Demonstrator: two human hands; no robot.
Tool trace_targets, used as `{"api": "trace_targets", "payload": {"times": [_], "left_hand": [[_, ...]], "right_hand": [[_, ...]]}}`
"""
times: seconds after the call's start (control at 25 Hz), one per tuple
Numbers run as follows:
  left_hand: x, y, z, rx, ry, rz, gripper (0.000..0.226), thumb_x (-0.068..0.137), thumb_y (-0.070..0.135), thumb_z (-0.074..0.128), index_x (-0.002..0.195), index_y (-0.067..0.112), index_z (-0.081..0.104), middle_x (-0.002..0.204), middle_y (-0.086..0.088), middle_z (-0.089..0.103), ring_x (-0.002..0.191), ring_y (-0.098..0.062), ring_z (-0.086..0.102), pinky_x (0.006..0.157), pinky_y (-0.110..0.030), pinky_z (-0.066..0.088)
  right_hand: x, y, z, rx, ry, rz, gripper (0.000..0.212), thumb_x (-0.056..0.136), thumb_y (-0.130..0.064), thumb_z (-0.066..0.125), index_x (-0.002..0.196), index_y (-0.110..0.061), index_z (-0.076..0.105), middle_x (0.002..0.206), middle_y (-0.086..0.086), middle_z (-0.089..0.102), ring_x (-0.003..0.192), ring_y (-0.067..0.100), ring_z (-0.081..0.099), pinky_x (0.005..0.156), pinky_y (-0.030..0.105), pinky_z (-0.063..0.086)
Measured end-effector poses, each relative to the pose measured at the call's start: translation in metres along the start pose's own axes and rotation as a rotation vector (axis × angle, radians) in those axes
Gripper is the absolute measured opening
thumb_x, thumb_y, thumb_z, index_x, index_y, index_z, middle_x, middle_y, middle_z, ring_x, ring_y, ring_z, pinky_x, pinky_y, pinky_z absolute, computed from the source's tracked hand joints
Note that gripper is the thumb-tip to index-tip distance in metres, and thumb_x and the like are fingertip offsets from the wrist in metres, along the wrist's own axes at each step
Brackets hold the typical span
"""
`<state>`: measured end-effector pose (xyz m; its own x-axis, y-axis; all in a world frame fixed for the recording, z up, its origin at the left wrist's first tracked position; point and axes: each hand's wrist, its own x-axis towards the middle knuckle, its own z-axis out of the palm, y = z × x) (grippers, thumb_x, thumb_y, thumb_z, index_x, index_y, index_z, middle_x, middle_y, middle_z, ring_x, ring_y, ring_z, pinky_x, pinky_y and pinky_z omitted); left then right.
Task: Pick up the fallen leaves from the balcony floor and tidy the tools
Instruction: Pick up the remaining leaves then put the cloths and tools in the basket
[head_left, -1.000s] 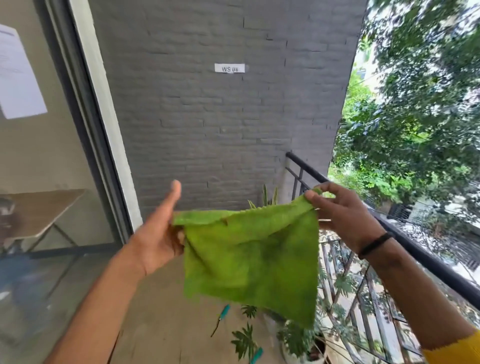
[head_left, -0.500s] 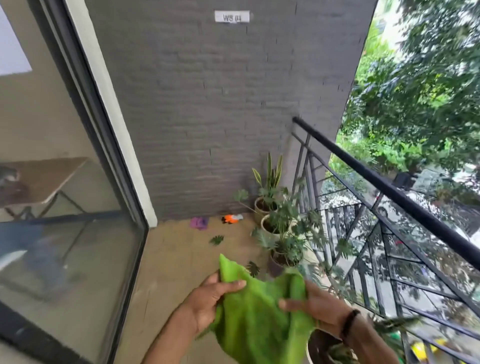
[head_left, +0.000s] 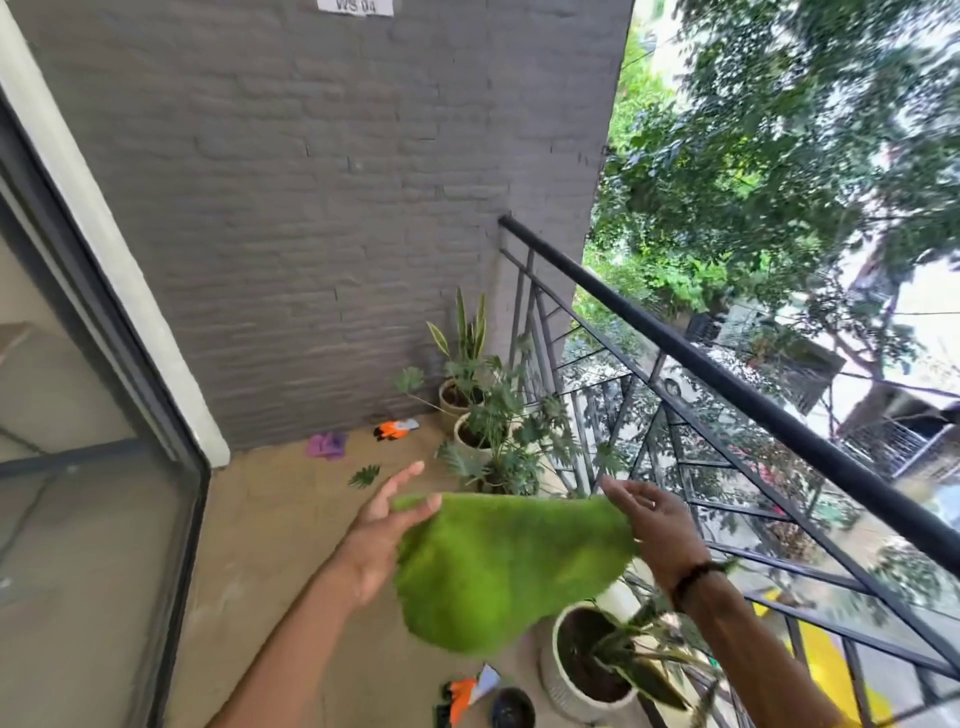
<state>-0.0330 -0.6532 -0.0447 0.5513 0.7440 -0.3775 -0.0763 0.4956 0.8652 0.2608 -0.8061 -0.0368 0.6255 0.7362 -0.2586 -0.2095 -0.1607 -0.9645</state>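
Observation:
A green cloth (head_left: 498, 566) hangs spread in the air between my hands, above the balcony floor. My left hand (head_left: 382, 525) pinches its left corner with thumb against palm while the fingers stretch out straight. My right hand (head_left: 649, 525) pinches the cloth's right corner with thumb and fingers. A fallen green leaf (head_left: 363, 475) lies on the tan floor ahead. An orange glove (head_left: 396, 429) and a purple glove (head_left: 326, 445) lie by the grey brick wall. Another orange glove (head_left: 462, 693) lies at the bottom near my feet.
Potted plants (head_left: 483, 415) stand in a row along the black railing (head_left: 727, 384) on the right; a white pot (head_left: 587, 670) is close by below the cloth. A small dark round pot (head_left: 511, 709) sits beside it. A glass sliding door (head_left: 93, 493) lines the left.
The view has tilted further down toward the floor. The cloth was bunched between my hands; now it is spread wide, with my hands farther apart.

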Motion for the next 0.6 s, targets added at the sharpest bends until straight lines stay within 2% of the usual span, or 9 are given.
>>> {"api": "trace_targets", "payload": {"times": [0.08,0.16,0.2,0.28,0.36,0.44,0.52,0.6], "left_hand": [[0.004,0.020,-0.006,-0.038,-0.116,0.020,0.072,0.068,0.010,0.090,0.133,0.026,0.063,0.125,-0.020,0.069,0.113,-0.034,0.068,0.097,-0.047,0.054],[0.004,0.035,-0.011,0.086,-0.163,0.046,0.072,0.063,0.006,0.094,0.128,0.021,0.067,0.127,-0.018,0.068,0.118,-0.035,0.065,0.105,-0.050,0.049],[0.005,0.044,-0.014,0.256,-0.130,0.117,0.066,0.065,0.006,0.093,0.124,0.021,0.070,0.125,-0.015,0.070,0.116,-0.032,0.067,0.101,-0.047,0.053],[0.010,0.068,-0.019,0.692,0.031,0.322,0.052,0.069,0.012,0.091,0.115,0.026,0.074,0.114,-0.004,0.074,0.101,-0.020,0.072,0.087,-0.032,0.059],[0.019,0.094,-0.020,0.887,0.123,0.440,0.040,0.073,0.022,0.090,0.109,0.029,0.074,0.101,0.002,0.077,0.085,-0.011,0.073,0.074,-0.030,0.060],[0.024,0.119,-0.014,0.905,0.184,0.442,0.028,0.077,0.027,0.087,0.102,0.030,0.074,0.088,0.006,0.076,0.074,-0.007,0.069,0.062,-0.026,0.055],[0.032,0.143,-0.007,0.876,0.256,0.433,0.021,0.079,0.030,0.086,0.097,0.026,0.077,0.084,0.009,0.072,0.075,-0.007,0.065,0.067,-0.023,0.050],[0.033,0.164,0.003,0.684,0.256,0.370,0.014,0.082,0.025,0.084,0.094,0.021,0.078,0.083,0.004,0.073,0.078,-0.011,0.066,0.074,-0.025,0.052]], "right_hand": [[-0.001,-0.016,-0.001,0.062,-0.189,-0.004,0.047,0.075,-0.012,0.082,0.120,-0.010,0.068,0.114,0.012,0.074,0.101,0.029,0.071,0.086,0.047,0.058],[0.004,-0.028,0.001,-0.018,-0.297,-0.033,0.067,0.067,0.002,0.086,0.127,-0.019,0.066,0.120,0.010,0.071,0.109,0.032,0.069,0.092,0.055,0.056],[0.009,-0.033,0.003,-0.121,-0.292,-0.065,0.070,0.064,0.003,0.088,0.126,-0.022,0.066,0.118,0.009,0.072,0.108,0.032,0.069,0.091,0.055,0.057],[0.014,-0.046,0.008,-0.254,-0.256,-0.121,0.057,0.064,-0.002,0.088,0.117,-0.017,0.070,0.111,0.010,0.074,0.103,0.031,0.071,0.088,0.048,0.059],[0.017,-0.063,0.014,-0.310,-0.213,-0.189,0.041,0.067,-0.008,0.085,0.106,-0.008,0.072,0.106,0.012,0.075,0.098,0.029,0.071,0.077,0.037,0.061],[0.020,-0.082,0.022,-0.336,-0.158,-0.261,0.034,0.072,-0.011,0.083,0.104,-0.006,0.072,0.106,0.012,0.073,0.096,0.027,0.069,0.074,0.032,0.058],[0.030,-0.098,0.027,-0.238,-0.128,-0.241,0.033,0.076,-0.010,0.081,0.107,-0.004,0.071,0.107,0.014,0.072,0.097,0.029,0.069,0.077,0.035,0.059],[0.042,-0.111,0.031,-0.099,-0.129,-0.169,0.030,0.078,-0.004,0.079,0.106,-0.001,0.070,0.108,0.020,0.070,0.097,0.033,0.067,0.081,0.040,0.062]]}}
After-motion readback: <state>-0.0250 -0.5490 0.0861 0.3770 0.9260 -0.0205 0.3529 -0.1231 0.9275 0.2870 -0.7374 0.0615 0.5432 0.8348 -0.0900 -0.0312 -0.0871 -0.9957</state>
